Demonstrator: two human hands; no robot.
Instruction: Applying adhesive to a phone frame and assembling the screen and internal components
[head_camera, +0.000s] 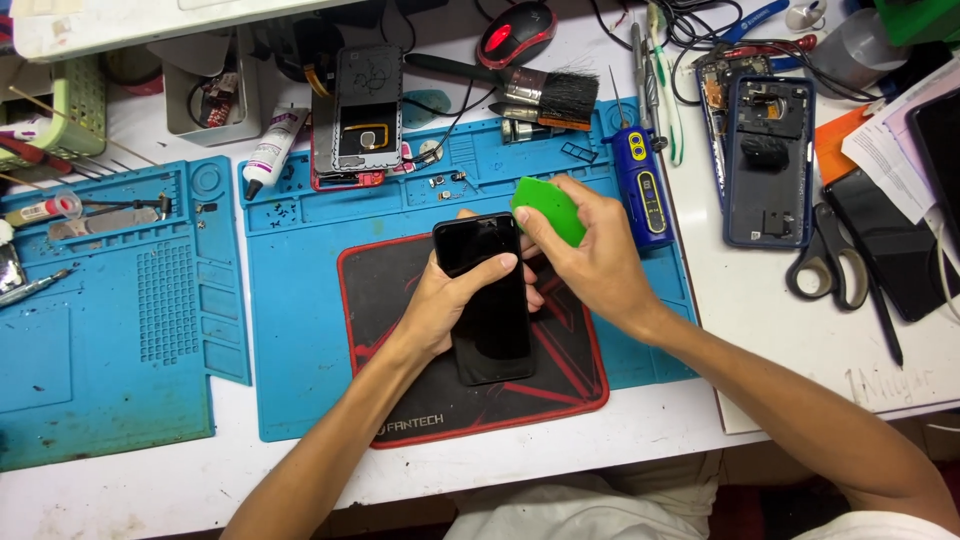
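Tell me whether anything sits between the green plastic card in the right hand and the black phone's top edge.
Nothing visible does. The right hand holds the green plastic card right at the top corner of the black phone, which the left hand grips.

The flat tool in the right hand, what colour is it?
Bright green tool, held in the right hand, head view.

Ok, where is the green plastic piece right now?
In the head view the green plastic piece sits right of centre, pinched in the right hand at the top right corner of the black phone, above the black-and-red pad.
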